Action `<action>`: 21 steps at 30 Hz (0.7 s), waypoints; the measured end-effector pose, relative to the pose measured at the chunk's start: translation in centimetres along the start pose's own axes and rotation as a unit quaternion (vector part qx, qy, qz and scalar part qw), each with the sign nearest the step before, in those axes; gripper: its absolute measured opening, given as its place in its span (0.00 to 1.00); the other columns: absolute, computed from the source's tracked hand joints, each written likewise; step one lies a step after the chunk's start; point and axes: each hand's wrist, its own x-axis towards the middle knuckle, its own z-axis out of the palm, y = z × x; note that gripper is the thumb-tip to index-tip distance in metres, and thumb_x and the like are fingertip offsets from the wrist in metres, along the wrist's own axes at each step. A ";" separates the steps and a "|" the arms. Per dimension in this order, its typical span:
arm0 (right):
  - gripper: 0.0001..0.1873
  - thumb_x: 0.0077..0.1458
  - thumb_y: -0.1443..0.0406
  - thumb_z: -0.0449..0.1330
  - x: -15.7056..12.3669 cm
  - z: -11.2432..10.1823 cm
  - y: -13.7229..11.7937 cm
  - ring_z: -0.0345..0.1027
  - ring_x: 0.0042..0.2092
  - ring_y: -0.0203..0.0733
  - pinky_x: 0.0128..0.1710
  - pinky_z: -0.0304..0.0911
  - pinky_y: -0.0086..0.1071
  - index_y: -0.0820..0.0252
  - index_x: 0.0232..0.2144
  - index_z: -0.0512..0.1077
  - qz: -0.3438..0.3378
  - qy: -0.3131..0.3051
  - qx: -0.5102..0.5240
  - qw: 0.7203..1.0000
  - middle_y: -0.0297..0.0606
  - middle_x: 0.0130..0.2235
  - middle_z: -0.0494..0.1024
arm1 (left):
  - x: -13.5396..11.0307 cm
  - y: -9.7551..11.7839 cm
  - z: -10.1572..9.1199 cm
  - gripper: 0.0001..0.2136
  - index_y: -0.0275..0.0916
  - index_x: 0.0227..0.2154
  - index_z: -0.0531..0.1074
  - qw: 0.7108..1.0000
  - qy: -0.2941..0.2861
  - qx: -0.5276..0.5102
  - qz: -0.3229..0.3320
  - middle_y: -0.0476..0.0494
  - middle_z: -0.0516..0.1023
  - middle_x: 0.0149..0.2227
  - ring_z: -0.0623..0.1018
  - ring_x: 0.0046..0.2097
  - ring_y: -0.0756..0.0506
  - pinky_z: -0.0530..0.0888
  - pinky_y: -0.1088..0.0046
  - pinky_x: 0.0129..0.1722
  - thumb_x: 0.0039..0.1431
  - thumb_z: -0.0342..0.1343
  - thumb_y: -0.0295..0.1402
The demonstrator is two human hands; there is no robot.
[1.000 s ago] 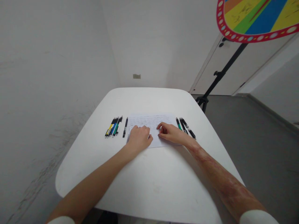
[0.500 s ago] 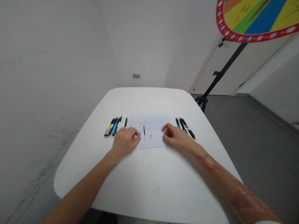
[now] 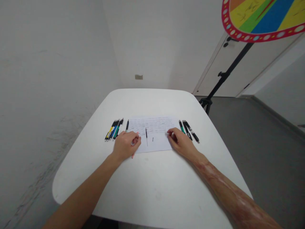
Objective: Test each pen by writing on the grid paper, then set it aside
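Observation:
A sheet of paper (image 3: 154, 127) covered in handwriting lies in the middle of the white table (image 3: 152, 190). On it rest a thin dark pen refill (image 3: 146, 136) and a tiny dark piece (image 3: 153, 139). My left hand (image 3: 125, 146) sits at the paper's left edge, its fingers curled around a slim pinkish pen part. My right hand (image 3: 179, 141) is at the paper's right edge, its fingertips pinched on a small pale piece. Several coloured pens (image 3: 114, 129) lie in a row left of the paper. A few more pens (image 3: 189, 130) lie to its right.
A single black pen (image 3: 127, 125) lies between the left row and the paper. A tripod stand (image 3: 221, 79) carrying a colourful wheel (image 3: 262, 19) stands on the grey floor beyond the table's right side. White walls close off the left and the back.
My hands have moved apart from the middle of the paper to its edges. That uncovered the refill and the tiny piece lying on the sheet.

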 end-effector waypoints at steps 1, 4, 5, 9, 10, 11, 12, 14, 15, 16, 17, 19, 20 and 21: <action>0.10 0.70 0.60 0.55 0.0 0.0 0.0 0.73 0.40 0.46 0.39 0.64 0.38 0.57 0.50 0.70 -0.002 0.003 0.003 1.000 0.44 0.43 0.81 | 0.0 0.0 0.0 0.15 0.41 0.28 0.72 1.000 0.004 -0.001 0.001 0.51 0.77 0.26 0.76 0.29 0.48 0.69 0.65 0.39 0.75 0.53 0.34; 0.09 0.71 0.60 0.56 0.0 0.0 0.1 0.73 0.40 0.46 0.41 0.65 0.38 0.56 0.49 0.71 -0.015 0.004 0.005 1.000 0.43 0.43 0.81 | 0.0 0.0 0.0 0.15 0.41 0.28 0.72 1.000 0.012 -0.002 0.005 0.52 0.76 0.26 0.75 0.29 0.49 0.69 0.65 0.39 0.76 0.53 0.34; 0.08 0.71 0.61 0.56 0.0 0.0 0.1 0.73 0.40 0.46 0.41 0.65 0.38 0.56 0.48 0.71 -0.023 0.003 0.003 1.000 0.44 0.44 0.81 | 0.0 -0.1 0.0 0.15 0.41 0.28 0.72 1.000 0.013 -0.002 0.006 0.52 0.76 0.26 0.75 0.29 0.49 0.69 0.65 0.39 0.76 0.53 0.34; 0.07 0.71 0.62 0.57 0.0 0.0 0.0 0.73 0.42 0.47 0.42 0.65 0.40 0.56 0.48 0.71 -0.053 0.009 -0.019 0.998 0.45 0.46 0.80 | 0.0 -0.1 0.0 0.13 0.41 0.30 0.73 1.000 0.004 0.008 0.010 0.50 0.78 0.28 0.78 0.33 0.46 0.71 0.64 0.41 0.75 0.54 0.33; 0.07 0.70 0.62 0.57 0.0 0.0 0.0 0.73 0.42 0.48 0.43 0.66 0.40 0.56 0.48 0.71 -0.058 0.013 -0.025 0.998 0.46 0.46 0.80 | 0.0 -0.1 0.0 0.12 0.41 0.32 0.74 1.000 0.001 0.009 0.012 0.48 0.79 0.30 0.79 0.35 0.45 0.72 0.63 0.42 0.74 0.54 0.33; 0.07 0.70 0.63 0.57 0.0 0.0 -0.1 0.73 0.43 0.48 0.44 0.66 0.41 0.56 0.48 0.71 -0.063 0.018 -0.031 0.997 0.46 0.46 0.80 | 0.0 -0.2 0.1 0.10 0.41 0.34 0.74 1.000 0.000 0.010 0.013 0.47 0.80 0.31 0.80 0.37 0.44 0.73 0.63 0.44 0.74 0.55 0.33; 0.07 0.70 0.63 0.57 0.0 0.0 -0.1 0.73 0.44 0.49 0.46 0.66 0.42 0.56 0.48 0.71 -0.068 0.023 -0.035 0.997 0.46 0.47 0.80 | 0.0 -0.2 0.1 0.08 0.41 0.36 0.75 1.000 0.001 0.010 0.014 0.46 0.81 0.33 0.80 0.39 0.43 0.73 0.62 0.45 0.73 0.56 0.32; 0.07 0.69 0.64 0.58 0.0 0.0 -0.1 0.74 0.45 0.51 0.48 0.67 0.43 0.56 0.48 0.71 -0.073 0.029 -0.041 0.996 0.47 0.47 0.80 | 0.0 -0.3 0.2 0.05 0.41 0.39 0.76 1.000 0.003 0.006 0.013 0.44 0.83 0.37 0.81 0.42 0.42 0.75 0.61 0.47 0.72 0.57 0.32; 0.07 0.68 0.64 0.58 0.0 0.0 -0.1 0.74 0.46 0.52 0.49 0.67 0.44 0.55 0.47 0.71 -0.073 0.030 -0.043 0.996 0.47 0.47 0.80 | -0.1 -0.3 0.3 0.04 0.41 0.40 0.76 1.000 0.002 0.005 0.011 0.43 0.84 0.39 0.81 0.43 0.41 0.75 0.60 0.48 0.72 0.57 0.32; 0.07 0.68 0.64 0.58 0.0 0.0 -0.2 0.74 0.47 0.52 0.50 0.67 0.45 0.55 0.47 0.71 -0.074 0.029 -0.045 0.996 0.47 0.47 0.80 | -0.1 -0.3 0.3 0.04 0.41 0.41 0.76 1.000 -0.001 0.003 0.009 0.42 0.84 0.40 0.81 0.44 0.41 0.76 0.60 0.49 0.72 0.57 0.32; 0.06 0.68 0.64 0.59 0.0 -0.1 -0.2 0.73 0.48 0.53 0.51 0.67 0.45 0.54 0.47 0.71 -0.075 0.030 -0.047 0.996 0.47 0.47 0.80 | -0.1 -0.3 0.4 0.03 0.41 0.42 0.76 1.000 -0.006 0.002 0.007 0.42 0.84 0.41 0.82 0.45 0.40 0.76 0.59 0.49 0.71 0.58 0.32; 0.06 0.68 0.63 0.59 0.0 -0.1 -0.3 0.73 0.49 0.54 0.52 0.66 0.47 0.54 0.46 0.72 -0.081 0.034 -0.049 0.995 0.47 0.47 0.80 | -0.1 -0.3 0.3 0.04 0.41 0.44 0.76 1.000 -0.016 0.000 0.002 0.41 0.84 0.44 0.82 0.46 0.39 0.77 0.58 0.51 0.72 0.58 0.33; 0.06 0.68 0.62 0.59 0.0 -0.2 -0.4 0.73 0.49 0.55 0.53 0.66 0.47 0.54 0.46 0.72 -0.085 0.036 -0.049 0.995 0.47 0.46 0.80 | -0.1 -0.4 0.2 0.04 0.41 0.45 0.76 1.000 -0.019 -0.001 -0.001 0.41 0.84 0.45 0.82 0.48 0.39 0.77 0.58 0.51 0.72 0.58 0.33; 0.06 0.68 0.62 0.59 0.0 -0.2 -0.4 0.72 0.49 0.55 0.53 0.66 0.47 0.54 0.46 0.72 -0.088 0.039 -0.049 0.994 0.47 0.46 0.80 | 0.0 -0.4 0.1 0.05 0.41 0.46 0.76 1.000 -0.021 0.000 -0.005 0.40 0.84 0.47 0.82 0.49 0.39 0.77 0.58 0.52 0.73 0.57 0.33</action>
